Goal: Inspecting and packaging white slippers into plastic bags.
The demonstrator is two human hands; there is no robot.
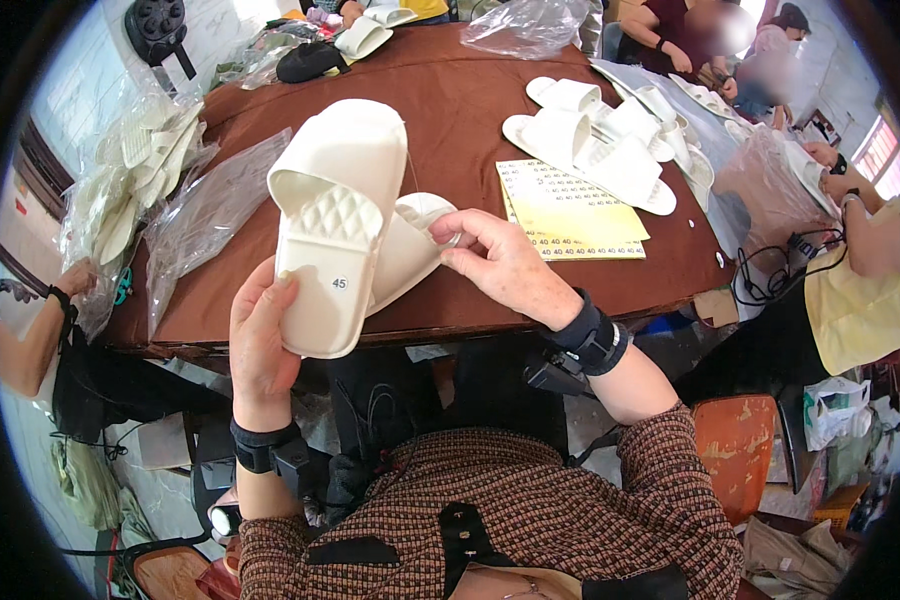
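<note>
Cream slide slipper (335,215) held up over the near edge of the brown table (450,110), sole end toward the person, quilted strap facing up, small round size sticker on the footbed near the heel. Left hand (260,335) wraps the heel end from below, thumb on the footbed edge, closed firmly on it. Second cream slipper (410,245) sits tucked behind and to the right of the first, touching it, partly hidden. Right hand (495,262) pinches the edge of that second slipper between thumb and forefinger, narrow grip. Both wrists carry black bands.

Containers: clear plastic bag (205,215) lying flat on the table just left of the slippers, looks empty. Bigger clear bag (130,190) at the table's left edge is stuffed with cream slippers. Another crumpled clear bag (525,25) at the far side, contents cannot tell.

Yellow sticker sheets (570,210) lie just right of the hands. Loose pile of white slippers (600,140) beyond them. Other people's arms at left and right edges.
</note>
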